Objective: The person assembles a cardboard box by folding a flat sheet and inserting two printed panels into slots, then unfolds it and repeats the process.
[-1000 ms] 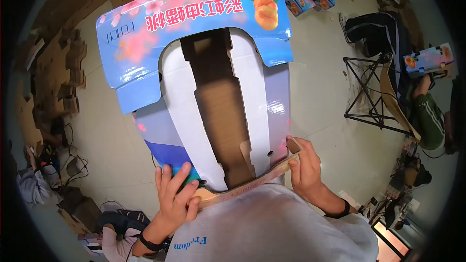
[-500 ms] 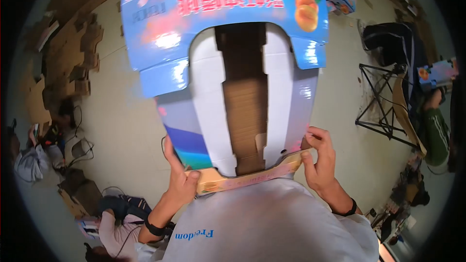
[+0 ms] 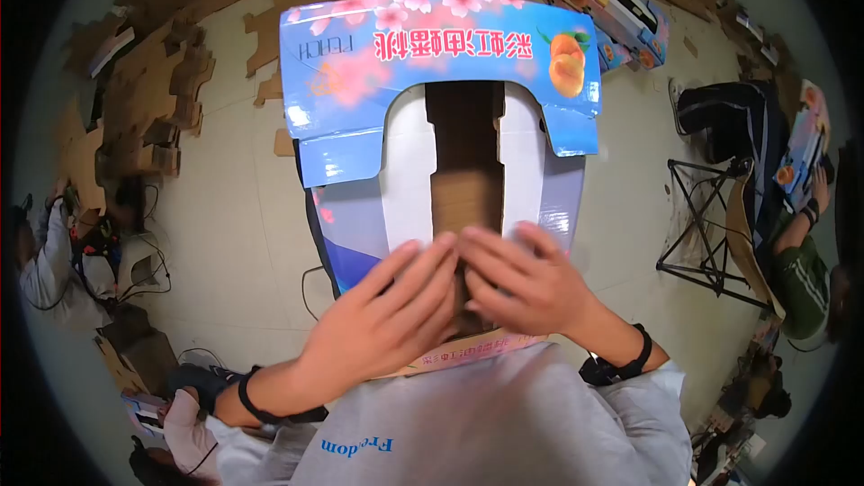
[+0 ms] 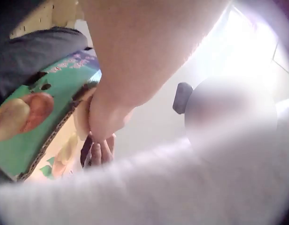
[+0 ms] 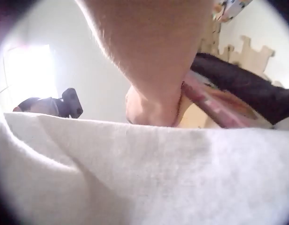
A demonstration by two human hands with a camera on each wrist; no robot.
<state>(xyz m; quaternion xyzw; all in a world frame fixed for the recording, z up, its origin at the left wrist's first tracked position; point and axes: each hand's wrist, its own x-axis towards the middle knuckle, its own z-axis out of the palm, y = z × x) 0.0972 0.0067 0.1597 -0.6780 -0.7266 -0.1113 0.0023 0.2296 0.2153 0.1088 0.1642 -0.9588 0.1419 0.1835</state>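
A blue and pink cardboard peach carton [image 3: 346,148] lies before me on my lap side, its printed far flap [image 3: 432,40] facing up. Two white inner flaps [image 3: 405,148] leave a long slot between them, with brown cardboard showing inside. My left hand [image 3: 382,319] and right hand [image 3: 531,288] reach over the carton's near end, slightly blurred. Their fingers are extended and point toward each other above the slot, fingertips close together. Beneath them the yellow-pink near flap [image 3: 472,351] lies against my shirt. In the left wrist view, the carton's green side [image 4: 64,75] shows beside my forearm.
Folded cartons [image 3: 621,9] stand on the floor at the upper right. A black folding stool frame [image 3: 706,229] and a seated person [image 3: 796,270] holding another carton are on the right. Flat brown cardboard [image 3: 148,90] lies along the left, near other people.
Both hands have let go of the carton's near corners and moved inward over the slot. The carton shifted right, then slightly down in the head view.
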